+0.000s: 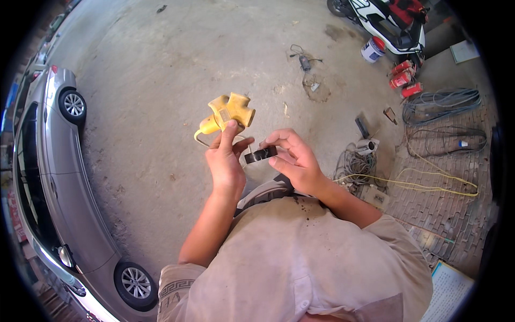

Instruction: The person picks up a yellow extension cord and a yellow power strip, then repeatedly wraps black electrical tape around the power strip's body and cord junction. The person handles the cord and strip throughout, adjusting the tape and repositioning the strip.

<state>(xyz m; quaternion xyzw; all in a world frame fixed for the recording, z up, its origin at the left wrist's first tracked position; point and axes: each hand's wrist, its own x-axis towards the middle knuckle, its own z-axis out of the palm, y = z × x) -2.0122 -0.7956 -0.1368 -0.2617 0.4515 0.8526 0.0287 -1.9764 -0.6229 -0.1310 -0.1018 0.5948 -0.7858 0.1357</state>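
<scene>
My left hand pinches a yellow multi-way power socket between thumb and fingers, its stubby outlets pointing up and away. A pale yellow cord leaves the socket's left end and curves back toward the hand. My right hand grips a roll of black electrical tape by its rim, thumb below and fingers above. The tape sits just right of my left fingers, below the socket. Whether a strip runs from the roll to the cord is too small to tell.
A grey car stands along the left. At the upper right are a white scooter, a bucket and red cylinders. Coiled hose, tangled cable and a yellow cable lie right. A corded device lies ahead.
</scene>
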